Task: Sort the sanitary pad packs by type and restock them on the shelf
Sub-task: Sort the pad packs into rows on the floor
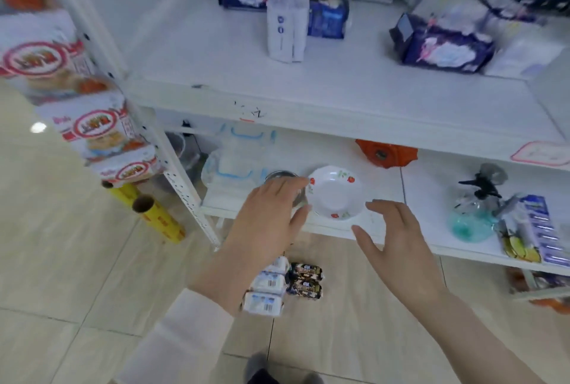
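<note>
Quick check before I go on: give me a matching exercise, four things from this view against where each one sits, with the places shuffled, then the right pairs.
Things:
1. tall white pack
2. flowered bowl
3. barcoded white packs
4. yellow rolls

Places:
A. floor, left of the shelf post
B. upper shelf
C. floor, in front of the shelves
D. lower shelf

Pairs: 1-B, 2-D, 3-C, 4-A.

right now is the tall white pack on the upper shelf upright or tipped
Upright: the tall white pack stands on end on the upper shelf.
</note>
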### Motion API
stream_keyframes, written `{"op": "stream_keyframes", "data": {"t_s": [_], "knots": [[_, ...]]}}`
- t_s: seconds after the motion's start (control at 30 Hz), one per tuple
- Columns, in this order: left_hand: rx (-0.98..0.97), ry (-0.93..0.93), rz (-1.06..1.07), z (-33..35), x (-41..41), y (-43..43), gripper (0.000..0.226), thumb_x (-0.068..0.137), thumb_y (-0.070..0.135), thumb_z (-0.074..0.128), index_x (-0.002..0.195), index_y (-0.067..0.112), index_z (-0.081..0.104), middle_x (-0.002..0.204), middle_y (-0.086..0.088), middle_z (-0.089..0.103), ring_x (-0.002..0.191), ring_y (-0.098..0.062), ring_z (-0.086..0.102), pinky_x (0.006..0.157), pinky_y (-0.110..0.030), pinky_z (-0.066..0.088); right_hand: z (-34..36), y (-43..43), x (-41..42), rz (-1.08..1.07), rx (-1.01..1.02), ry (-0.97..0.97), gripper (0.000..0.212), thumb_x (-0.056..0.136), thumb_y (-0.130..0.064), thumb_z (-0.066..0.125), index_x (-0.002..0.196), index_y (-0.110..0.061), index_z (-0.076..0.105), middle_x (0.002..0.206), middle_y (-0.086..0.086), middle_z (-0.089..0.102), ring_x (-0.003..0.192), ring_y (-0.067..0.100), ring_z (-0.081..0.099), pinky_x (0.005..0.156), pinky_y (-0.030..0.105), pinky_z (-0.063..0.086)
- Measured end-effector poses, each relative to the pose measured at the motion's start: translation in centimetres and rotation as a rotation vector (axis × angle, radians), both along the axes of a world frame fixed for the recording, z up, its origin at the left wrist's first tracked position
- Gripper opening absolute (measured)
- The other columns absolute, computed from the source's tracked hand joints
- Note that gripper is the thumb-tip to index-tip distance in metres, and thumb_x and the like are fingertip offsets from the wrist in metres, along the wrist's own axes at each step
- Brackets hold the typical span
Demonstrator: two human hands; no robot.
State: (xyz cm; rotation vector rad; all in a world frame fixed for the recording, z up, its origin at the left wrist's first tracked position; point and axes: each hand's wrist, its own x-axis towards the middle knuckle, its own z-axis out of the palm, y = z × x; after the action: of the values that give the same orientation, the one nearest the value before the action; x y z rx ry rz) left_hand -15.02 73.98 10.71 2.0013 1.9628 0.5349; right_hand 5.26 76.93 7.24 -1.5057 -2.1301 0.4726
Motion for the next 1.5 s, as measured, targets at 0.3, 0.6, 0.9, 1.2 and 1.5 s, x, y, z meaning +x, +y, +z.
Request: {"op": "stream_keyframes", "data": {"t_s": [0.3,0.6,0.9,1.2,1.5], "knots": [[0.144,-0.102,0.065,7.5,-7.4,4.0,0.045,0.094,0.034,0.046,0.137,0.025,0.038,0.138,0.007,0.044,0.128,-0.012,0.038,0.106,-0.025,0.027,7.2,4.0,-3.8,-0.078,0.124,0.044,0.04,0.082,-0.027,0.066,0.118,-0.012,0.055,0.116,0.002,0.054,0.107,0.02,0.052,0.085,0.022,0.037],[0.171,-0.205,0.146,9.0,-8.4,8.9,0.05,0.093,0.034,0.049,0.139,0.021,0.035,0.14,0.004,0.042,0.129,-0.013,0.038,0.106,-0.027,0.028,10.2,9.6,-4.6,-0.124,0.085,0.138,0.045,0.084,-0.032,0.063,0.124,-0.016,0.052,0.126,-0.001,0.047,0.115,0.018,0.05,0.086,0.024,0.042],[0.241,-0.217,0.251,11.7,-6.5,17.5,0.048,0.091,0.032,0.051,0.136,0.021,0.039,0.138,-0.001,0.044,0.124,-0.019,0.042,0.102,-0.031,0.031,12.6,19.2,0.3,-0.213,0.128,0.216,0.047,0.083,-0.032,0.065,0.124,-0.011,0.053,0.125,0.007,0.05,0.117,0.023,0.048,0.096,0.041,0.044],[0.268,-0.231,0.391,12.9,-7.4,23.0,0.045,0.092,0.031,0.05,0.135,0.017,0.043,0.139,-0.005,0.043,0.128,-0.021,0.041,0.104,-0.035,0.031,13.8,28.8,4.6,-0.388,0.138,0.114,0.05,0.083,-0.04,0.061,0.112,0.001,0.056,0.114,0.02,0.055,0.104,0.029,0.049,0.074,0.027,0.032],[0.206,-0.25,0.405,12.6,-8.9,24.8,0.046,0.093,0.034,0.049,0.135,0.019,0.041,0.14,-0.004,0.042,0.129,-0.02,0.04,0.104,-0.037,0.031,13.3,29.5,1.2,-0.336,0.141,0.185,0.051,0.08,-0.036,0.067,0.119,-0.004,0.055,0.12,0.016,0.054,0.109,0.034,0.055,0.092,0.048,0.045]]}}
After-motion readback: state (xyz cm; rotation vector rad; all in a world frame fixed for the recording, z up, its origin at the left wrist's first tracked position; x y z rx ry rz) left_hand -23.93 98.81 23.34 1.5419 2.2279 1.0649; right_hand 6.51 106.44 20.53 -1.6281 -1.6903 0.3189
